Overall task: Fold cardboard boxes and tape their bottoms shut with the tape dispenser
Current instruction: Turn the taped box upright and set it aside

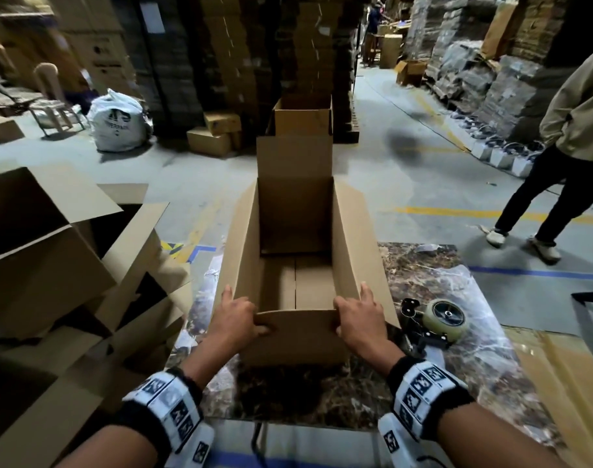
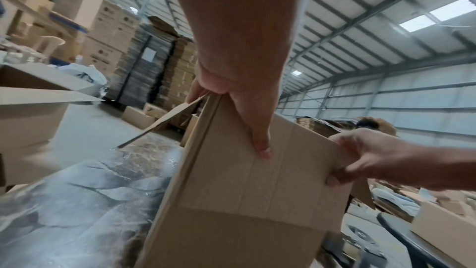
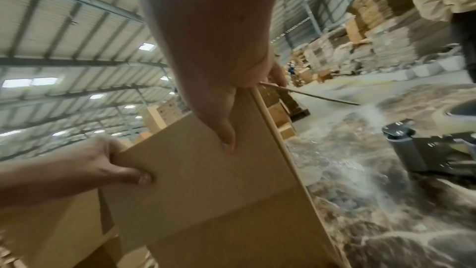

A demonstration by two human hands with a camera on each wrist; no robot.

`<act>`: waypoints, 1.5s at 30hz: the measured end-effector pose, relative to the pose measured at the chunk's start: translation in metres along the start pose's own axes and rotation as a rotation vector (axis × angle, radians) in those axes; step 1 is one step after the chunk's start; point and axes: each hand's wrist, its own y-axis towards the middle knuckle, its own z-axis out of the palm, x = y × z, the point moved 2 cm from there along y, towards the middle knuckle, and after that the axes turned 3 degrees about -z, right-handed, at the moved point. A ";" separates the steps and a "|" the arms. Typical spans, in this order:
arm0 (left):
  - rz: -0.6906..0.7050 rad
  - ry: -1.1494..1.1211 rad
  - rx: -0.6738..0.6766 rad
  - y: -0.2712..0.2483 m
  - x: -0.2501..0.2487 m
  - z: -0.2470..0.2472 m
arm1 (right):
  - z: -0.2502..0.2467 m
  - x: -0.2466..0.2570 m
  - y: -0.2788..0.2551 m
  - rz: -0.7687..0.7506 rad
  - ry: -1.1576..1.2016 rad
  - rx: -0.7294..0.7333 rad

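The cardboard box (image 1: 293, 265) stands open-side up on the marbled table top (image 1: 457, 349), right in front of the person, w/ its bottom flaps closed and the centre seam visible inside; whether that seam is taped can't be told from here. The left hand (image 1: 236, 319) and the right hand (image 1: 357, 319) each pinch a corner of the near top flap (image 1: 297, 327), thumb on the outer face, fingers over the edge. Risks, as a guess: held only by one flap, the box could tilt or the flap crease or tear if it's lifted or flipped; an untaped bottom could splay open. The tape dispenser (image 1: 430, 320) lies just beside the box on the right, so a swing that way could knock it. Writing: a white sack (image 1: 119, 121) has dark print, and stacked cartons (image 2: 110, 34) carry round logos, all too blurred to read.
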 end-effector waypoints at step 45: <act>0.277 -0.136 0.320 0.500 0.039 -0.072 | -0.065 -0.057 0.459 -0.052 -0.134 0.248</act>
